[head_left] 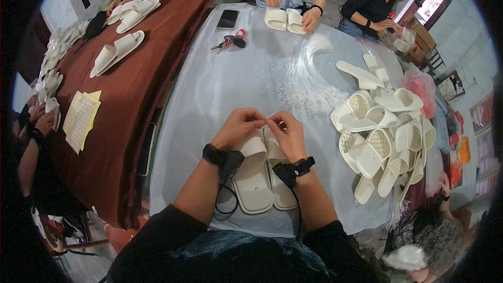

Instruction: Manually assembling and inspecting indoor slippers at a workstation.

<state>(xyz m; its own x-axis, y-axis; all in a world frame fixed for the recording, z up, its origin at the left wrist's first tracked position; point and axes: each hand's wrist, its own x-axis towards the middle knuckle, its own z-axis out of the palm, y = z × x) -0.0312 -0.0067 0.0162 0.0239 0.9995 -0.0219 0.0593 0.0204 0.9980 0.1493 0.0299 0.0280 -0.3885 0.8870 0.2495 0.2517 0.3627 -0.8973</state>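
A pair of cream slide slippers lies side by side right before me, toes away. The left slipper [253, 186] shows its sole and part of its strap; the right slipper [283, 195] is partly covered by my wrist. Over their toe ends, my left hand [241, 126] and my right hand [288, 132] meet with thumbs and fingers pinched together. Whatever is between the fingertips is too small to make out. Beyond my hands lies a fanned bundle of thin clear plastic strands [306, 76].
To the right is a heap of loose cream slippers [377, 147]. A phone [227, 19] and keys [236, 41] lie at the far left of my table. A brown-covered table [123, 110] adjoins on the left, with slippers and paper sheets [81, 118]. Co-workers handle slippers across from me.
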